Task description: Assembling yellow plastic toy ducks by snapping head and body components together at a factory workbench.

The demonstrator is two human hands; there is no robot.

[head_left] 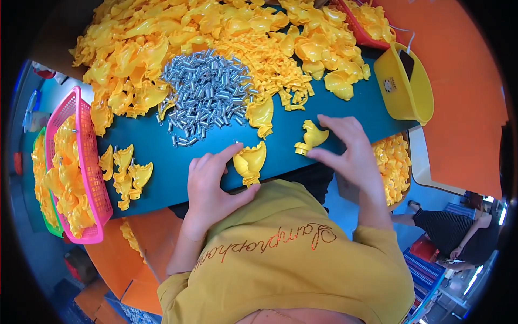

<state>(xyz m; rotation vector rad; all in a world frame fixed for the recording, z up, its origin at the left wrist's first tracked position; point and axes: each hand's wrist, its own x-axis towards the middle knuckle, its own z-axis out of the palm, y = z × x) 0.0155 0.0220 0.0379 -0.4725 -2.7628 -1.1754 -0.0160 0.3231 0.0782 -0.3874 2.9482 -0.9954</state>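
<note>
My left hand [209,183] is closed on a yellow plastic half-shell [249,163], gripped between thumb and index finger at the table's near edge. The shell's hollow side faces up. In my right hand [353,155] a yellow plastic duck-shaped piece [314,135] with a small round base is pinched between thumb and fingers. The two pieces are apart. Just beyond the half-shell lies another yellow shell piece [261,116], beside a heap of small silver metal cylinders [208,89].
Yellow plastic parts [140,40] are heaped across the far side of the dark green table [356,110]. A pink basket [94,162] stands left, near several loose yellow pieces [129,175]. At right are a yellow bin [396,100] and a box of yellow parts [393,164]. Another person [450,229] is at lower right.
</note>
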